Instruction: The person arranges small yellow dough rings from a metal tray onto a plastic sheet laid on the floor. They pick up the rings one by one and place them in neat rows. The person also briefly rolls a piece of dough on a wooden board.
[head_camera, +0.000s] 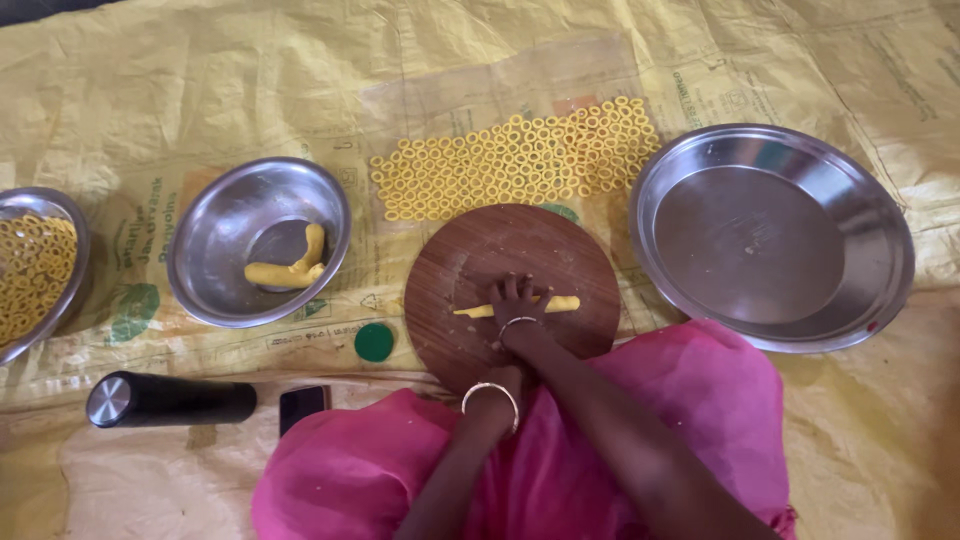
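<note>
Yellow printed sacking (200, 90) is covering the floor, green label patches at left, steel bowl (215, 290) beside them, while the right hand (518, 298), fingers flat, is pressing a dough roll (560, 304) on the round wooden board (520, 245); left hand (503, 378) apparently tucked beneath, posture unclear.

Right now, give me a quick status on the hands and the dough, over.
Right hand flat on the dough roll on the round wooden board. Left hand at board's near edge, mostly hidden. Dough rings beyond the board; nothing blocking.
</note>
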